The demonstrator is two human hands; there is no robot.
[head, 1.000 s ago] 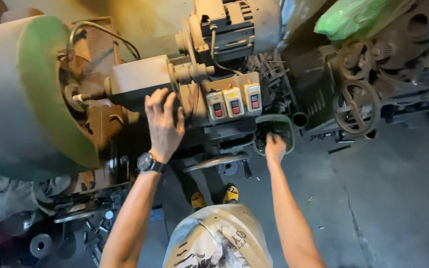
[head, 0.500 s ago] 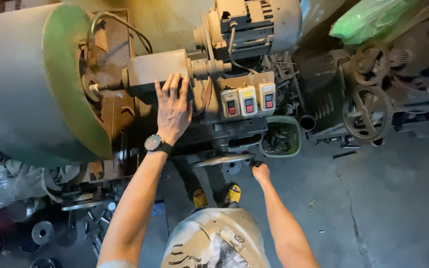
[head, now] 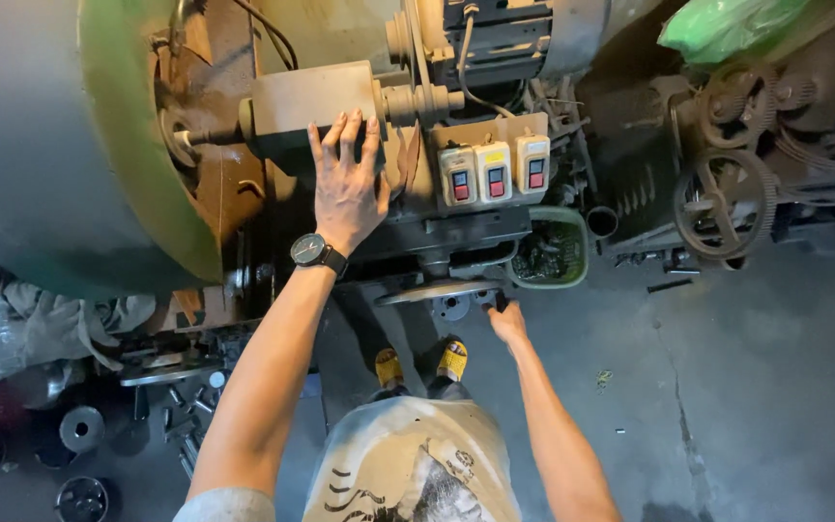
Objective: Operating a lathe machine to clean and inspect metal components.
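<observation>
I look down at a large old press machine (head: 321, 106) with a big green-rimmed flywheel (head: 118, 145) on the left. My left hand (head: 345, 188), with a black wristwatch, rests flat with fingers spread on the machine's body just left of three switch boxes (head: 495, 172). My right hand (head: 507, 319) is low, beside the round metal plate (head: 432, 290) under the machine, fingers pinched on a small dark part. My yellow shoes (head: 422, 365) show below.
A green basket (head: 551, 253) of dark metal pieces hangs right of the machine. Another machine with a spoked handwheel (head: 722, 217) stands at the right. Metal discs and scrap (head: 84, 430) and rags lie on the floor at left. Bare concrete floor (head: 746, 387) lies at right.
My right hand has dropped from the green basket down to beside the round plate. My left hand has stayed on the machine while the view moved closer.
</observation>
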